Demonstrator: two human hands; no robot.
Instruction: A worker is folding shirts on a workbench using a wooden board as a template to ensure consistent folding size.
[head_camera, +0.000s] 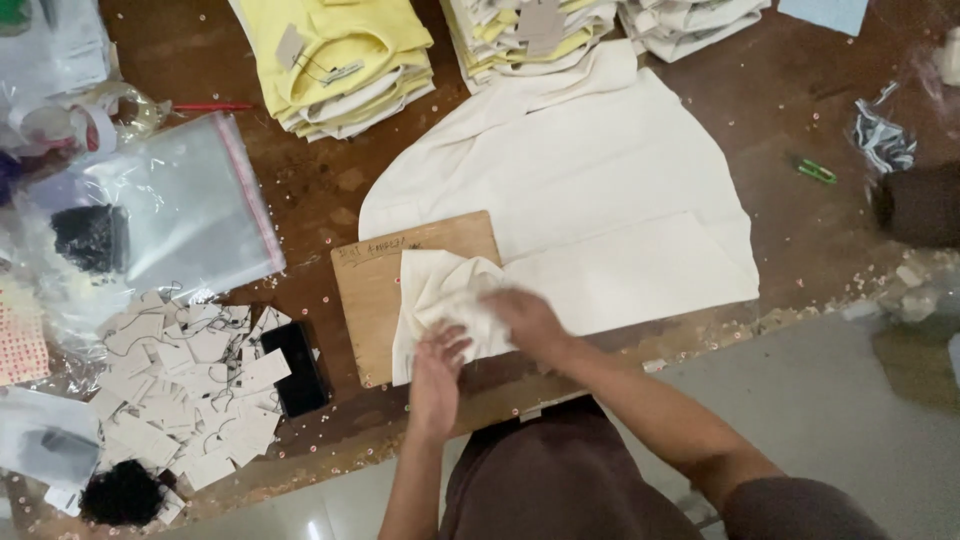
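- The left hand (437, 372) and the right hand (528, 322) press a bunched end of the cream cloth (600, 200), fingers curled and gripping it.
- The cloth lies on the brown worktop (780, 230), its end over the wooden board (375, 290).
- Paper tags (190, 390) sit at 9 o'clock, yellow shirts (340, 60) at 11 o'clock.
- I think smoothing the cloth flat and keeping the edges even makes a neat fold.
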